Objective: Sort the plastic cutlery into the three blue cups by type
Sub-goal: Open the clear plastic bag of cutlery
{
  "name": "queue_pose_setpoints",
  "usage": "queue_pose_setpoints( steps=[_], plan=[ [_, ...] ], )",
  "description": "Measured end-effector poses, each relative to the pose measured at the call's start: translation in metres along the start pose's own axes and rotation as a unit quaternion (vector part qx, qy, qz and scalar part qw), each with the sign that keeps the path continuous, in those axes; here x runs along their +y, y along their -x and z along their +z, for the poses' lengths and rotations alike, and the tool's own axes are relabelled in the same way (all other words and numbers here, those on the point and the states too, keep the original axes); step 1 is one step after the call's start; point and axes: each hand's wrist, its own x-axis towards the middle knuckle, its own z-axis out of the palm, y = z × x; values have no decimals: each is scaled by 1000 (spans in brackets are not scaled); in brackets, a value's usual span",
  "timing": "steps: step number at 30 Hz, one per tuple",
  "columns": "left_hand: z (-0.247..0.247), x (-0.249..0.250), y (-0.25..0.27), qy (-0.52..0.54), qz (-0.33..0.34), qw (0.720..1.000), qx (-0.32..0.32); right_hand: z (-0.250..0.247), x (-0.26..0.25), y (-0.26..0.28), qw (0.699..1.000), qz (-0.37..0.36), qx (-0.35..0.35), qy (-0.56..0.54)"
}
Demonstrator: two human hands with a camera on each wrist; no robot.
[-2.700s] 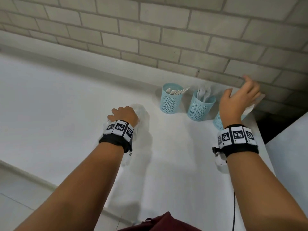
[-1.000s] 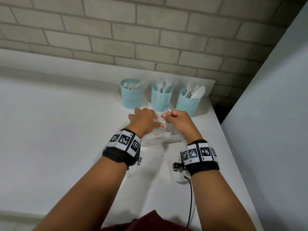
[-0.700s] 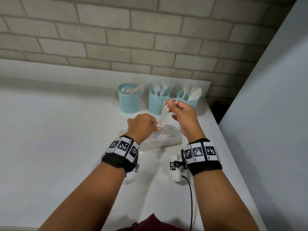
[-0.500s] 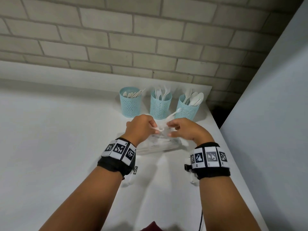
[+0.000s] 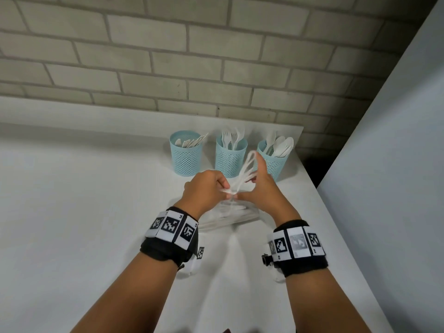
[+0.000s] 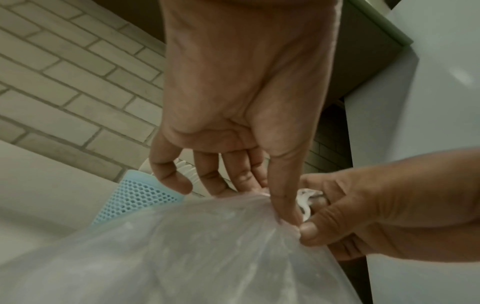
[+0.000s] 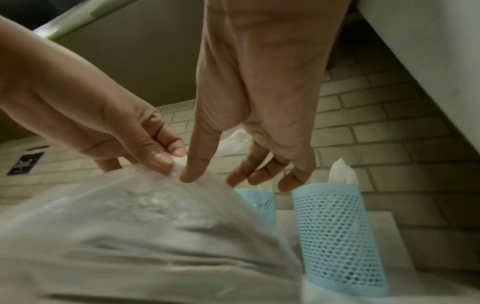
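Note:
Three blue mesh cups stand by the wall in the head view: the left cup (image 5: 186, 157) holds knives, the middle cup (image 5: 230, 159) forks, the right cup (image 5: 276, 164) spoons. In front of them lies a clear plastic bag (image 5: 230, 217) with white cutlery inside. My left hand (image 5: 209, 186) pinches the bag's gathered neck (image 6: 285, 218). My right hand (image 5: 262, 188) meets it there, thumb pressed to the neck (image 7: 176, 164), fingers curled round the twisted white end (image 5: 248, 162) that rises above both hands. What type of cutlery is in the bag is blurred.
The white table (image 5: 96, 212) ends just right of the cups, where a dark gap (image 5: 312, 169) separates it from a grey panel (image 5: 384, 164). A brick wall (image 5: 192, 68) runs behind the cups. Bare tabletop stretches to the left.
My right hand left the spoon cup and joined the left at the bag. In the last half second it has drawn the twisted end upward; the left hand keeps its pinch.

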Motion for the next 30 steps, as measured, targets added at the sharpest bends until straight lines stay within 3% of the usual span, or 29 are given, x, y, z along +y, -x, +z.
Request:
queue_pose_setpoints(
  steps=[3,9,14,20,25,28,30],
  plan=[
    [-2,2,1,-20,-1,1000,6,7,-3,1,997,-58,-32,-33],
    [-20,-11,2,-9,-30,999,23,-5,8,2,991,-34,18,-132],
    [-15,-2,1,-3,37,999,-1,5,-5,5,985,-78,-4,-152],
    [-27,-6,2,13,52,997,62,-7,-1,7,973,-94,56,-205],
    [-22,18,6,108,86,988,75,9,-20,6,959,-155,88,-219],
    [-31,16,4,160,61,977,124,1,-20,5,940,-152,155,-262],
    [-42,19,5,248,58,958,129,-5,-22,6,937,-148,168,-268]
  ],
)
